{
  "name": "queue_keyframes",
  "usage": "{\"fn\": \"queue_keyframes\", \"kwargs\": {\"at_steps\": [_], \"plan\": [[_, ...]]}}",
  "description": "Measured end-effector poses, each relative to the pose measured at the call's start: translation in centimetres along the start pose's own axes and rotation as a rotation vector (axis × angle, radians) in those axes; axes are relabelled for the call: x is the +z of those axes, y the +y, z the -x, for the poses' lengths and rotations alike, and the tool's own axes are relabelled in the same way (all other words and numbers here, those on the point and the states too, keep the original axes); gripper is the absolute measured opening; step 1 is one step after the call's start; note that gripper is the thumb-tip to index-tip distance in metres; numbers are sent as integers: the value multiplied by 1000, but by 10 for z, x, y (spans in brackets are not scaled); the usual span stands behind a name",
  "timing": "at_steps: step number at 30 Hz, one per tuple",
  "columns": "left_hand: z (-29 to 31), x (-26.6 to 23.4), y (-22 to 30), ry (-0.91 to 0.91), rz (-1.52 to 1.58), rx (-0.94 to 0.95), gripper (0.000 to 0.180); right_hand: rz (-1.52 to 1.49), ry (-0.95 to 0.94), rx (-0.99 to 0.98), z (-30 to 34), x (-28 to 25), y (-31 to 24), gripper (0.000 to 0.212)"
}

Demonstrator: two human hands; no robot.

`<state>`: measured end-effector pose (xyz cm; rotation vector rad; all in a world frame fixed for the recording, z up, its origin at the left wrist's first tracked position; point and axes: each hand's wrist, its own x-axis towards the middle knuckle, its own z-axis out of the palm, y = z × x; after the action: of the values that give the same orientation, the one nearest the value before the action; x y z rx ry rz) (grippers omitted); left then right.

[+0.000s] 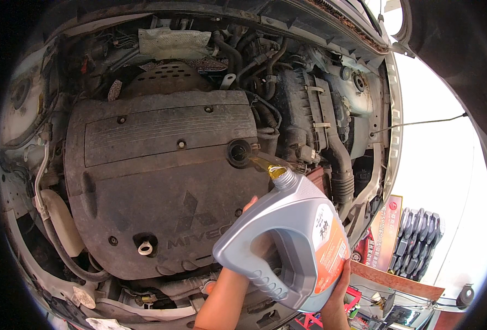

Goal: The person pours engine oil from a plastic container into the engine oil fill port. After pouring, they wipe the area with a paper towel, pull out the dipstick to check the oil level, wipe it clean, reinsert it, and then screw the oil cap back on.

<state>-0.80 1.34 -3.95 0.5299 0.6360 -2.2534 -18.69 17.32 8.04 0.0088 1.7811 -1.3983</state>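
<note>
A grey plastic engine oil jug (pixel 298 206) with an orange and white label is tilted over the engine, its mouth pointing up and left. Amber oil (pixel 277 172) shows at the mouth and runs in a thin stream into the round oil filler opening (pixel 238 153) of the dark engine cover (pixel 144 181). My left hand (pixel 250 203) supports the jug from behind; only a fingertip shows past its edge, and the rest is hidden. With my right hand (pixel 338 294) I grip the jug's lower right side near its base.
A yellowish dipstick ring (pixel 145 248) sits at the cover's front. Hoses and a black air filter housing (pixel 298 104) lie right of the cover. A thin hood prop rod (pixel 419 125) stands at the right. Beyond the car are a red poster (pixel 385 234) and stacked black items (pixel 416 242).
</note>
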Motion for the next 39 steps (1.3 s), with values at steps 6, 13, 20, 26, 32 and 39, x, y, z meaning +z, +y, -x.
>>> {"fn": "queue_keyframes", "kwargs": {"at_steps": [6,13,20,26,32,39], "plan": [[-5,-3,-3,-16,75,-14,40,-32,15,0,-1,-2,2,64],[-6,-3,-5,45,23,17,39,25,-9,14,-2,-9,-1,68],[-2,1,-1,-2,50,-43,41,-16,-80,46,0,-6,-2,71],[5,11,0,37,-30,-3,44,-19,-89,51,4,0,-5,71],[0,6,-3,28,-19,16,43,-35,-72,57,1,-3,-4,72],[-3,3,-4,-14,26,-2,42,1,-5,49,3,-4,-4,71]]}}
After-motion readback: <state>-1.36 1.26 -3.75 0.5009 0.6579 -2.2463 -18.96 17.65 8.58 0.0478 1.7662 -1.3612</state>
